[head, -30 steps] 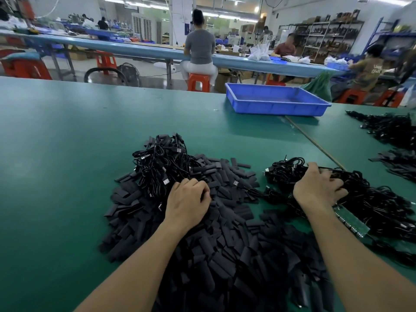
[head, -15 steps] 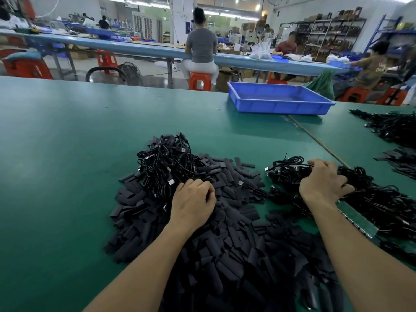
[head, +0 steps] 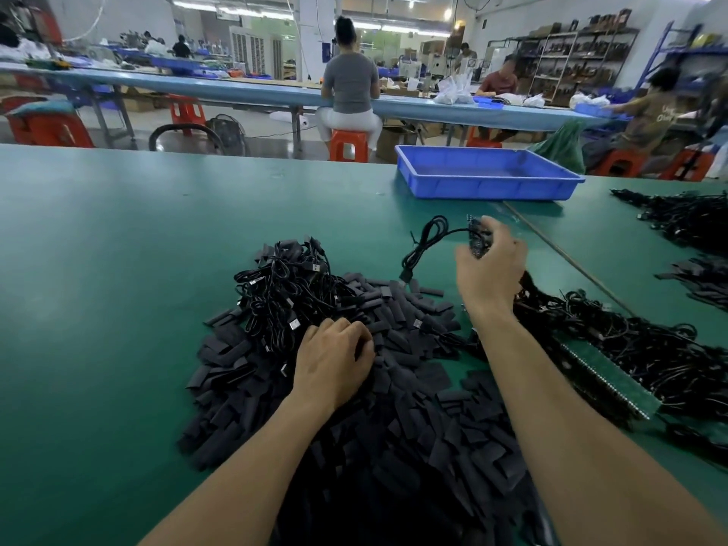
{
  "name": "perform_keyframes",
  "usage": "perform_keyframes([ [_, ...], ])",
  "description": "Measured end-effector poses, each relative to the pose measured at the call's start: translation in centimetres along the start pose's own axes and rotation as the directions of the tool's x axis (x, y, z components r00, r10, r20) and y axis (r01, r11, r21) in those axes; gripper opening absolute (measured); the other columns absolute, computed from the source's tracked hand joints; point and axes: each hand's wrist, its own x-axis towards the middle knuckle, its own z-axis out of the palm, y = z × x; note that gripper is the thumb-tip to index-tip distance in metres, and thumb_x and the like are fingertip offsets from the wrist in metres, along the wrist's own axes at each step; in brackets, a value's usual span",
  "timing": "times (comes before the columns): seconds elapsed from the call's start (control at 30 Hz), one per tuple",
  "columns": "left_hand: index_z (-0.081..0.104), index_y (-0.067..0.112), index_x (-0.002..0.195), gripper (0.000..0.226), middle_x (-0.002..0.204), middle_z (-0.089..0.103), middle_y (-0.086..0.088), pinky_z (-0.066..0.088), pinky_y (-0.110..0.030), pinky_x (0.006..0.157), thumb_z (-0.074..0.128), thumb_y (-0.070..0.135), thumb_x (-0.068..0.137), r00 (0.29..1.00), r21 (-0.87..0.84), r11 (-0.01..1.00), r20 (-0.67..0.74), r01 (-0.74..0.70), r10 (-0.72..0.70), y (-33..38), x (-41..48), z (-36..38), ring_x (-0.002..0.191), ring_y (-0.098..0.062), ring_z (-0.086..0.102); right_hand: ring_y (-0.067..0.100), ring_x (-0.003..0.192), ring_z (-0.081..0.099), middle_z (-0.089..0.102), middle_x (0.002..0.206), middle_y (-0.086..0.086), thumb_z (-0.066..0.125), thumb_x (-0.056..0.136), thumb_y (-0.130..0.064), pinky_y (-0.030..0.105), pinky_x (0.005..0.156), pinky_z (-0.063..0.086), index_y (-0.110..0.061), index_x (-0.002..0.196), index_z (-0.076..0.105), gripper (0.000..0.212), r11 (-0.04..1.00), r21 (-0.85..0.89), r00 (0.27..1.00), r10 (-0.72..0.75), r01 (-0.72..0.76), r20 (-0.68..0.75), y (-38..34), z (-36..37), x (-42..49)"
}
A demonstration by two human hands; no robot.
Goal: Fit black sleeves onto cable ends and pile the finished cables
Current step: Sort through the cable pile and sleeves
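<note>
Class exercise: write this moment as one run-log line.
right hand: holds one cable off the table | left hand: on sleeve pile, grip unclear | stage: sleeve not yet fitted

My left hand (head: 333,366) lies palm down at lower centre, knuckles up, fingers bent under with tips hidden. My right hand (head: 490,266) is held up right of centre, forearm reaching in from the lower right corner, fingers curled round a cable (head: 423,246).

Single wide-angle view from head height. Faces forward and down across table (head: 118,269). Close over near edge.
</note>
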Motion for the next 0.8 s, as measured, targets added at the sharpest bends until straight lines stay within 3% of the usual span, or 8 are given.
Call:
perform_keyframes([
  [0.1, 0.063, 0.031, 0.105, 0.031, 0.097, 0.065, 0.012, 0.04, -0.033, 0.095, 0.049, 0.057, 0.096, 1.0, -0.025, 1.0, 0.016, -0.005, 0.005, 0.4, 0.1, -0.8, 0.103, -0.015, 0.056, 0.009, 0.089, 0.05, 0.038, 0.132, 0.004, 0.063, 0.09, -0.007, 0.026, 0.075, 0.053, -0.033, 0.141, 0.047, 0.059, 0.969, 0.219, 0.993, 0.113, -0.114, 0.019, -0.3, 0.1, -0.3],
  [0.17, 0.063, 0.03, 0.106, 0.044, 0.095, 0.066, 0.014, 0.042, -0.034, 0.093, 0.048, 0.069, 0.091, 0.999, -0.072, 0.997, -0.026, -0.025, 0.023, 1.4, 0.4, -1.9, 0.1, -0.013, 0.057, 0.006, 0.082, 0.048, 0.035, 0.127, 0.0, 0.065, 0.089, -0.005, 0.008, 0.05, 0.044, -0.035, 0.141, 0.046, 0.063, 0.943, 0.296, 0.988, 0.152, -0.154, 0.029, -0.3, 0.0, -0.4],
  [0.23, 0.064, 0.03, 0.109, 0.055, 0.097, 0.068, 0.015, 0.043, -0.032, 0.09, 0.047, 0.077, 0.085, 0.994, -0.164, 0.982, -0.083, -0.09, 0.077, 3.3, 1.0, -3.2, 0.098, -0.011, 0.057, 0.006, 0.079, 0.048, 0.037, 0.126, -0.001, 0.066, 0.089, -0.007, 0.009, 0.045, 0.041, -0.036, 0.138, 0.048, 0.06, 0.908, 0.363, 0.977, 0.209, -0.211, 0.043, -0.3, -0.1, -0.7],
  [0.33, 0.061, 0.03, 0.122, 0.066, 0.107, 0.068, 0.015, 0.044, -0.026, 0.085, 0.052, 0.08, 0.08, 0.98, -0.246, 0.95, -0.079, -0.194, 0.18, 6.1, 2.1, -4.4, 0.102, -0.008, 0.06, 0.011, 0.085, 0.057, 0.053, 0.126, 0.002, 0.062, 0.091, -0.015, 0.021, 0.06, 0.043, -0.032, 0.138, 0.048, 0.053, 0.872, 0.428, 0.97, 0.235, -0.238, 0.06, -0.2, 0.0, -1.3],
  [0.47, 0.053, 0.028, 0.134, 0.059, 0.12, 0.064, 0.007, 0.054, -0.038, 0.087, 0.067, 0.06, 0.086, 0.985, -0.378, 0.911, -0.019, -0.163, 0.169, 7.0, 2.6, -4.2, 0.104, -0.015, 0.062, 0.023, 0.102, 0.065, 0.061, 0.123, 0.004, 0.068, 0.087, -0.018, 0.044, 0.086, 0.057, -0.028, 0.143, 0.043, 0.063, 0.822, 0.477, 0.95, 0.273, -0.311, 0.15, 0.2, -0.1, -2.0],
  [0.63, 0.069, 0.013, 0.112, 0.016, 0.096, 0.069, 0.002, 0.053, -0.03, 0.074, 0.06, 0.018, 0.1, 0.992, -0.62, 0.778, -0.126, -0.103, 0.03, 6.2, 3.3, -3.3, 0.082, -0.011, 0.064, 0.024, 0.105, 0.062, 0.051, 0.128, 0.01, 0.078, 0.084, -0.015, 0.042, 0.08, 0.061, -0.027, 0.146, 0.037, 0.076, 0.745, 0.518, 0.904, 0.294, -0.42, 0.311, 0.3, -0.8, -1.8],
  [0.73, 0.069, 0.022, 0.092, 0.012, 0.069, 0.065, 0.016, 0.043, -0.015, 0.057, 0.062, 0.015, 0.099, 0.991, -0.708, 0.703, -0.127, -0.061, -0.042, 6.6, 3.7, -3.2, 0.059, 0.001, 0.057, 0.032, 0.124, 0.056, 0.05, 0.141, 0.012, 0.076, 0.085, -0.036, 0.048, 0.103, 0.049, -0.02, 0.154, 0.03, 0.084, 0.962, 0.198, 0.954, 0.133, -0.189, 0.267, 0.4, -1.9, -1.7],
  [0.8, 0.069, 0.024, 0.089, 0.013, 0.068, 0.068, 0.012, 0.053, -0.023, 0.06, 0.063, 0.016, 0.098, 0.99, -0.757, 0.653, -0.091, 0.0, -0.104, 6.7, 4.0, -2.7, 0.061, -0.007, 0.064, 0.031, 0.121, 0.056, 0.059, 0.131, 0.01, 0.074, 0.087, -0.038, 0.037, 0.104, 0.043, -0.016, 0.154, 0.032, 0.082, 0.996, -0.069, 0.977, -0.032, 0.047, 0.209, 0.6, -2.7, -1.8],
])
